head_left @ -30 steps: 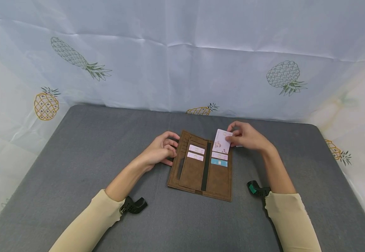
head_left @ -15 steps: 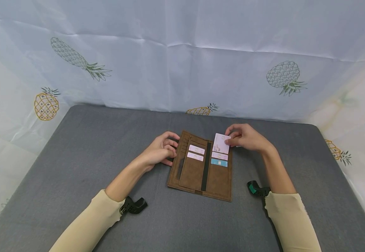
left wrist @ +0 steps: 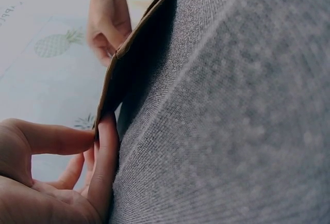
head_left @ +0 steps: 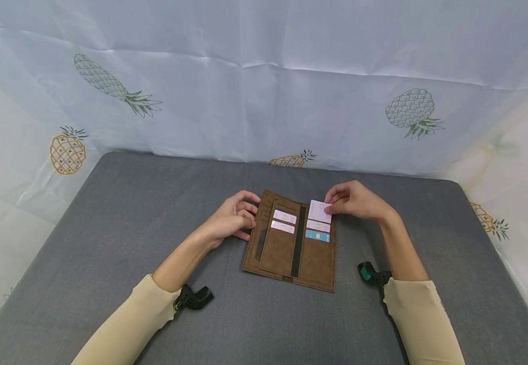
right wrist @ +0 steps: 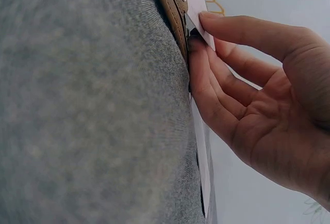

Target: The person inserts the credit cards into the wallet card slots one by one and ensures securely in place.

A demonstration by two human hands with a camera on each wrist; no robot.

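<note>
A brown wallet [head_left: 316, 266] lies unfolded on the table, with card slots on both halves. My left hand [head_left: 234, 215] pinches its left edge between thumb and fingers, as the left wrist view shows at the wallet edge [left wrist: 107, 82]. At the top of the right half, a pale pink card [head_left: 317, 209] sits partly in a slot. The thumb and fingers of my right hand [head_left: 357, 199] pinch that card by its right side. Below it are another pink card [head_left: 318, 225] and a blue card [head_left: 317, 235]. Two pink cards [head_left: 284, 217] show on the left half.
Grey cloth covers the table [head_left: 154, 203]. A thin pale flat piece [right wrist: 202, 157] lies on it beside my right hand, in the right wrist view. Behind the table hangs a curtain [head_left: 264, 111] printed with pineapples.
The pink card in my right hand has slid down toward me, deeper into the top right slot. My right hand has come down with it. The left hand and wallet stay put.
</note>
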